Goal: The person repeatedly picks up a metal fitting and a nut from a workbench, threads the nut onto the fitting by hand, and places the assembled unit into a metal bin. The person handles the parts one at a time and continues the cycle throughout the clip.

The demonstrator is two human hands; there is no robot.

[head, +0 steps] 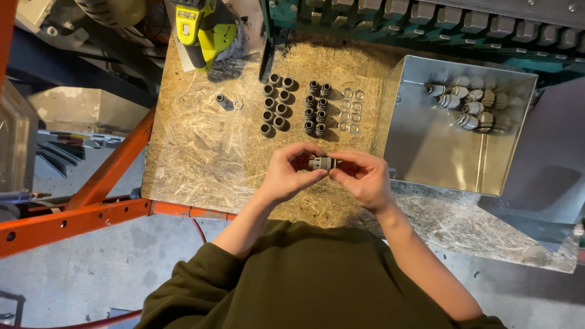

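At frame centre, the left hand (285,173) and right hand (364,178) each keep a grip clamped on one small grey fitting (321,163) above the chipboard worktop (201,152). Beyond lie rows of grey parts (275,103), then a metal box (426,146) at right.

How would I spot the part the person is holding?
Start at the chipboard bench top, then look near its front edge, just below the rows of loose grey fittings. The small grey ribbed fitting sits between the left hand and right hand, the only one lifted off the board.
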